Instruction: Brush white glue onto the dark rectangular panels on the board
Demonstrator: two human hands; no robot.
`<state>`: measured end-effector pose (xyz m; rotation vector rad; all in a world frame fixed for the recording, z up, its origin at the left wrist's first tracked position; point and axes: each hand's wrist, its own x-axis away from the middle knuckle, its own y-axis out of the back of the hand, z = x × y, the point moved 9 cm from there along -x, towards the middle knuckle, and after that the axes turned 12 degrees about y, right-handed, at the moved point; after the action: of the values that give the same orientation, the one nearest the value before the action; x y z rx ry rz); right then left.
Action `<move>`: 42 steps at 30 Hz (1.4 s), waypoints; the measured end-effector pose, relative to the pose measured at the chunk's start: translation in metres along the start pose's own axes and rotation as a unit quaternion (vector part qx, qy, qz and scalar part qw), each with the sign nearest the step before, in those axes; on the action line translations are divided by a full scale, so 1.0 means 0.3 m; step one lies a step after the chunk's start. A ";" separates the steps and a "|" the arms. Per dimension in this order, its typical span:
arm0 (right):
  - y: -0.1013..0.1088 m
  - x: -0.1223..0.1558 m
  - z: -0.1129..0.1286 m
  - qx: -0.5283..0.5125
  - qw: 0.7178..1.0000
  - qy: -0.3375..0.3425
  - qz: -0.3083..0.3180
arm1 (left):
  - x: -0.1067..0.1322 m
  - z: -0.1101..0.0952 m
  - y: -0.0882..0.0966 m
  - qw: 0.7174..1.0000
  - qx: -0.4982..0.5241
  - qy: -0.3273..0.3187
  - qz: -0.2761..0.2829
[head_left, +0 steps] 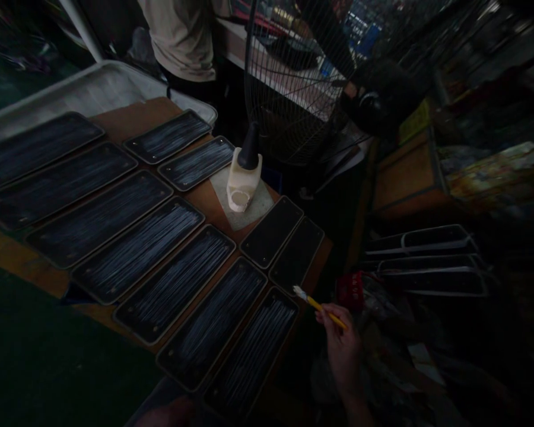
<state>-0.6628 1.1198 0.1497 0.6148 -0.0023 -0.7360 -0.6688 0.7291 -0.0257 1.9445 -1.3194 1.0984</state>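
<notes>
1. My right hand (342,347) is low on the right, fingers closed around a yellow brush (319,306).
2. The brush points up and left; its pale bristle tip sits just over the right end of the nearest panel (253,353), close to the corner of a small unstreaked panel (297,254). I cannot tell whether the bristles touch anything.
3. My left hand (169,413) shows only as a dim shape at the bottom edge, below the panels. I cannot tell whether it is open or closed, or holding anything.
4. The long dark panels lie side by side in a slanting row across a brown table (129,121), each covered with pale streaks running along its length.
5. Two shorter streaked panels (182,149) lie at the far end of the table.
6. Two small plain dark panels sit together near the right edge, the nearer one being the one by the brush tip.
7. A white bottle (244,178) with a black cone cap stands tilted on a pale sheet (260,207), between the short streaked panels and the small plain ones.
8. A grey tray (84,89) lies along the far left of the table.
9. Behind stands a wire fan guard (289,77), and a person in a light shirt (182,35) is at the far edge.
10. More dark frames (431,261) are stacked on the right, well apart from my hand.
</notes>
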 end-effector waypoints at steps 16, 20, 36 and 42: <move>-0.002 -0.665 -0.270 0.096 0.984 0.148 -0.011 | -0.330 -1.111 0.124 0.773 -0.452 -0.387 -0.223; -0.019 -0.719 -0.281 0.122 0.975 0.186 0.000 | -0.360 -1.122 0.115 0.772 -0.468 -0.373 -0.213; -0.086 -0.417 -0.215 0.117 0.981 0.131 0.086 | -0.394 -1.119 0.113 0.774 -0.477 -0.350 -0.225; -0.102 -0.156 -0.106 0.065 0.983 0.069 0.157 | -0.400 -1.120 0.109 0.770 -0.488 -0.347 -0.218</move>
<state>-0.7102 1.1483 0.1173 0.7690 -0.0190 -0.3888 -0.8304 1.0405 0.0469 1.6412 -1.2512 -0.5727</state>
